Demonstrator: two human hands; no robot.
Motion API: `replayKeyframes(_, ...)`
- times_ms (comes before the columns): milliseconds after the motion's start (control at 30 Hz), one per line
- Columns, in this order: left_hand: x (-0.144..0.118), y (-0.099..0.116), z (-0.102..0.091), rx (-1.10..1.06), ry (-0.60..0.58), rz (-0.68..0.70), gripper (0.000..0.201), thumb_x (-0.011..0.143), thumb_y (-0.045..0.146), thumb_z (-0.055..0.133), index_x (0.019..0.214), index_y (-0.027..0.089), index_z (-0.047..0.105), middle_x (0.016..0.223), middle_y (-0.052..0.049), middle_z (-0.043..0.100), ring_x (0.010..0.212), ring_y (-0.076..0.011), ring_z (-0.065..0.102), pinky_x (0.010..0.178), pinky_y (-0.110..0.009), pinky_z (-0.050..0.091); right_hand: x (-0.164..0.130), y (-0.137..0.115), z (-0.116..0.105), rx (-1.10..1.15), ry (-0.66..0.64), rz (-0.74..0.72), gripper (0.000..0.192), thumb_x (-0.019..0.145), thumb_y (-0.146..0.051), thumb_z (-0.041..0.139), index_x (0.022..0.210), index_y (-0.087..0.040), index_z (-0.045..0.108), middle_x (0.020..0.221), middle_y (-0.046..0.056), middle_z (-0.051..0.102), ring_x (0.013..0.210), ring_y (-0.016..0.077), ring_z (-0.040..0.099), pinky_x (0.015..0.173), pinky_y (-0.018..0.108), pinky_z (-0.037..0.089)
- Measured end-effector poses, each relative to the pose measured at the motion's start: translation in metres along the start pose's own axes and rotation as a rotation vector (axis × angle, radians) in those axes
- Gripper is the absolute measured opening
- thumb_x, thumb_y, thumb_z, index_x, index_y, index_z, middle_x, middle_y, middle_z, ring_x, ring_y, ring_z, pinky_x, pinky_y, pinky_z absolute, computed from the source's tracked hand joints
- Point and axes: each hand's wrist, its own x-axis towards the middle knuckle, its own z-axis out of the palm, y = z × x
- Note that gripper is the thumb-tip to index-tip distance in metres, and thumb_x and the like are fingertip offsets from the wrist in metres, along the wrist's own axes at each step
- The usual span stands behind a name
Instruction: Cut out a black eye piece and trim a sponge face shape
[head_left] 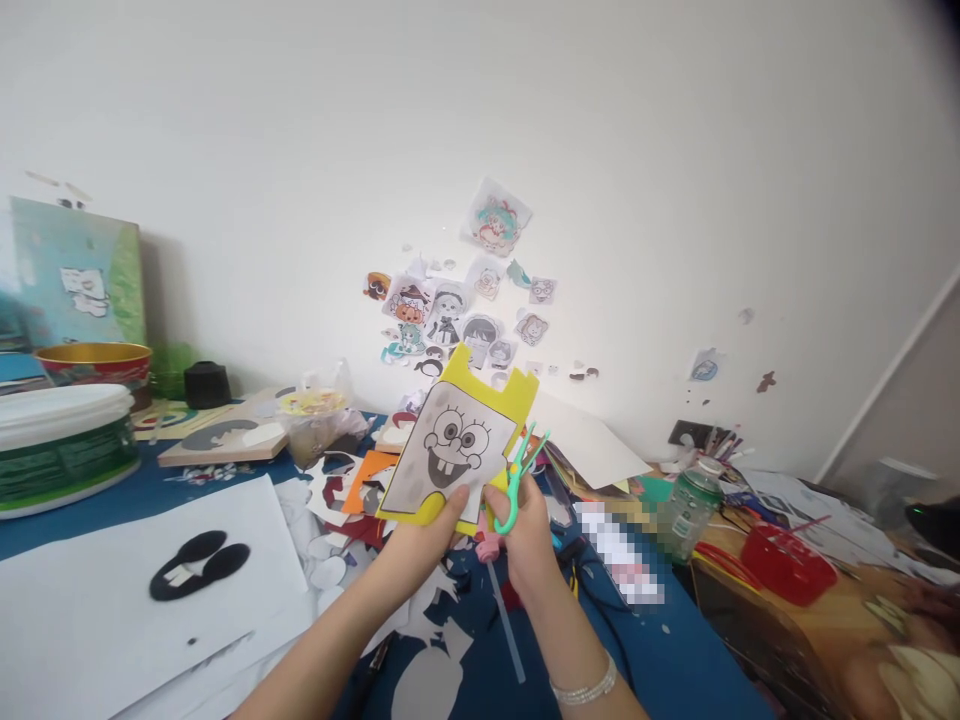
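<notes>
Head view: two bare hands raised over a cluttered craft table, against a white wall.

Left hand (431,530): fingers pinched on the bottom edge of a yellow foam sheet (491,395), thumb in front; sheet held up, tilted, top leaning right.

Paper drawing (450,450): grey cartoon face with big eyes and two teeth, lying flat on the front of the foam sheet, yellow showing along its top and lower left.

Right hand (525,530): fingers threaded through the loops of green scissors (521,480), closed around the handles; silver bracelet (585,690) on the wrist.

Scissors to sheet: just right of the drawing's right edge, blades pointing up and slightly right, roughly along that edge; touching or apart, impossible to tell. Blades seemingly a little parted.

Nearer hand: left already on the sheet; right beside it, close at the lower right corner.

Long axis of sheet: from lower left by the left thumb to upper right near the wall stickers (457,310).

Table (660,660): blue cover strewn with white paper scraps, orange and red offcuts.

Left side: white paper sheet (97,620) with a black cut-out shape (199,565); white-lidded green tub (64,445); red and gold bowl (94,362) behind it.

Right side: clear glass jar (690,510), red tray (787,562), a blurred patch between hands and jar.
</notes>
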Motion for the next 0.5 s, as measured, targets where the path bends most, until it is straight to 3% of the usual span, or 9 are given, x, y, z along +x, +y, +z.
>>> replayKeyframes(200, 0.0, -0.003, 0.001, 0.018, -0.041, -0.031, 0.042, 0.072, 0.037, 0.06, 0.11, 0.021, 0.054, 0.124, -0.007, 0.053, 0.117, -0.022, 0.046, 0.096, -0.033, 0.039, 0.0, -0.003, 0.005, -0.087, 0.116, -0.044, 0.035, 0.061, -0.02, 0.063, 0.095, -0.017, 0.056, 0.076, 0.001, 0.066, 0.068, 0.0153, 0.061, 0.059, 0.023, 0.049)
replayKeyframes(333, -0.004, 0.003, 0.003, 0.025, -0.036, -0.013, 0.041, 0.071, 0.037, 0.061, 0.108, 0.02, 0.055, 0.118, -0.007, 0.058, 0.112, -0.0234, 0.05, 0.092, -0.034, 0.042, -0.001, -0.006, 0.008, -0.104, 0.124, -0.044, 0.029, 0.058, -0.019, 0.06, 0.087, -0.018, 0.057, 0.057, -0.005, 0.058, 0.047, 0.0104, 0.052, 0.043, 0.019, 0.042)
replayKeyframes(500, -0.006, 0.007, 0.003, -0.015, -0.024, -0.019, 0.038, 0.068, 0.037, 0.063, 0.102, 0.02, 0.058, 0.103, -0.006, 0.065, 0.107, -0.0236, 0.054, 0.091, -0.035, 0.043, -0.001, -0.009, 0.007, -0.13, 0.115, -0.072, 0.034, 0.056, -0.018, 0.06, 0.09, -0.018, 0.057, 0.067, -0.002, 0.062, 0.059, 0.014, 0.057, 0.051, 0.022, 0.046)
